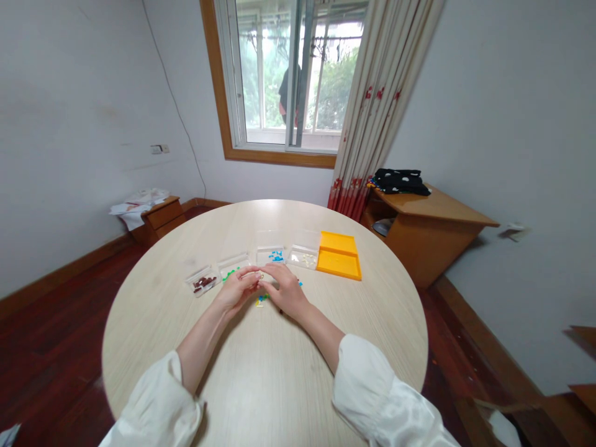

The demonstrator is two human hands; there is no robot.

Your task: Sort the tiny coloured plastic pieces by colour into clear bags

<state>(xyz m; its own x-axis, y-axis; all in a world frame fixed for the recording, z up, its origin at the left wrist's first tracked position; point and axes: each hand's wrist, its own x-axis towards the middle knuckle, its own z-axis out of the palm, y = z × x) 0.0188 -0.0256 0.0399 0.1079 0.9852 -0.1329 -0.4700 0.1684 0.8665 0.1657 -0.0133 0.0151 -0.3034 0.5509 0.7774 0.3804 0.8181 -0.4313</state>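
Note:
Over the middle of the round table (251, 385), my left hand (236, 290) and my right hand (286, 292) meet with fingertips pinched together. A tiny pale item seems to be between them, too small to name. Under the hands lie small loose yellow, blue and green pieces (261, 300), partly hidden. Just beyond are clear plastic boxes with small pieces: dark brown pieces (203, 283) at left, green pieces (230, 274) partly behind my left hand, blue pieces (276, 255) and cream pieces (308, 260) further right.
An open yellow case (356, 272) lies right of the clear boxes. Beyond the table stand a wooden desk (419, 233) with a folded black cloth (401, 181), a curtain (377, 105), and a small cabinet (162, 216) with papers. Someone in dark clothing (289, 93) shows through the window.

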